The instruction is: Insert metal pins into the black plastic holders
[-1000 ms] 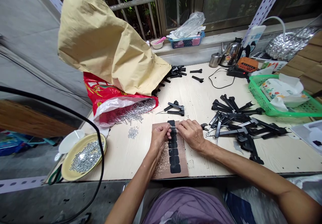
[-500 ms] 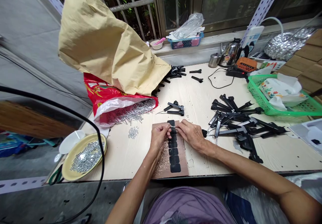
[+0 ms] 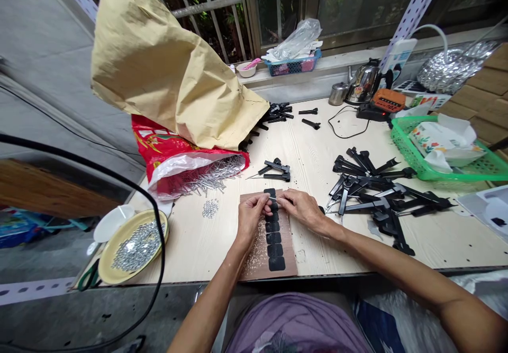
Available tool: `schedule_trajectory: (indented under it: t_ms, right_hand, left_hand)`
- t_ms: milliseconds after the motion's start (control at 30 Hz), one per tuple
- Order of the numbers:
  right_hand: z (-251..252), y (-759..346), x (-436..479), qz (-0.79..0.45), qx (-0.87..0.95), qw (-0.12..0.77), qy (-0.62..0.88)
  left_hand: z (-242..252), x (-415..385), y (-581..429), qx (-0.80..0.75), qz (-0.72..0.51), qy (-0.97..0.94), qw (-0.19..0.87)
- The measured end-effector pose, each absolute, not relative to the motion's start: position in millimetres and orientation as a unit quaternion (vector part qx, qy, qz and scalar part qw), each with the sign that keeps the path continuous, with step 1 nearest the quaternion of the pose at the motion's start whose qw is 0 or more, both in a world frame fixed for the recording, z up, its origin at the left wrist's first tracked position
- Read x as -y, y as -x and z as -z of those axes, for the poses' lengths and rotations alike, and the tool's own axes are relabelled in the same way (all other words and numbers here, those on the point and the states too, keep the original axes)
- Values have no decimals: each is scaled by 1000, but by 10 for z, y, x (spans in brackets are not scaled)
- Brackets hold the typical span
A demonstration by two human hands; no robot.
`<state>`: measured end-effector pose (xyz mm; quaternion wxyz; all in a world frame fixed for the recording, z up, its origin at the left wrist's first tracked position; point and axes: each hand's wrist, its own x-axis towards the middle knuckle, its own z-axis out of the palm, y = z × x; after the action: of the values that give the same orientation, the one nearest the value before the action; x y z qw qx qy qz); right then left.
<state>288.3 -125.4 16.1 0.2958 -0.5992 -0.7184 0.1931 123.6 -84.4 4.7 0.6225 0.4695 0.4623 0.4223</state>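
Over a brown board (image 3: pixel 291 258) my left hand (image 3: pixel 252 213) and my right hand (image 3: pixel 304 211) are close together, fingertips pinched. A thin metal pin (image 3: pixel 273 199) spans the small gap between them, one end at each hand. Beneath the hands, a row of black rounded squares (image 3: pixel 277 263) runs down the board, with pale specks beside it. Just beyond the board lie a few black plastic clips (image 3: pixel 277 176), one with a pin sticking out. To the left is a small patch of shiny metal bits (image 3: pixel 210 208).
A red bag (image 3: pixel 159 144) spills metal pins (image 3: pixel 214 173) under a big paper sack (image 3: pixel 159 67). At left stands a yellow bowl (image 3: pixel 103 260) of small metal parts, behind a black cable (image 3: pixel 162 252). Black parts (image 3: pixel 369 199) are piled at right near a green basket (image 3: pixel 440 173).
The right hand's fingers have shifted very slightly around the pin. Otherwise both hands stay in the same place over the board.
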Motion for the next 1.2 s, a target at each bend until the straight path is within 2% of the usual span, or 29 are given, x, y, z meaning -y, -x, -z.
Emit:
schedule_trajectory:
  t_ms: [100, 267, 367, 467, 667, 833, 1033, 1200]
  right_hand:
    - [-182, -2886, 1275, -178, 719, 306, 598]
    - [-170, -2813, 1327, 52, 752, 252, 607]
    - [-155, -2787, 1327, 105, 764, 225, 596]
    - [-157, -2793, 1317, 56, 764, 226, 602]
    - [-185, -2868, 1294, -201, 717, 284, 605]
    - [-147, -2889, 1283, -143, 733, 278, 605]
    - [-107, -2897, 1272, -186, 734, 314, 572]
    - [-102, -2908, 1260, -173, 744, 296, 574]
  left_hand:
    - [-60, 832, -1239, -476, -411, -446, 637]
    - [-72, 810, -1251, -485, -393, -375, 686]
    - [-56, 808, -1251, -484, -386, -358, 699]
    - [-36, 815, -1242, -482, -400, -380, 681]
    - [-28, 809, -1198, -479, -393, -497, 608]
    - [-28, 775, -1178, -481, -369, -509, 612]
    - [-33, 761, -1165, -476, -355, -519, 615]
    - [-15, 746, -1133, -471, -344, -521, 623]
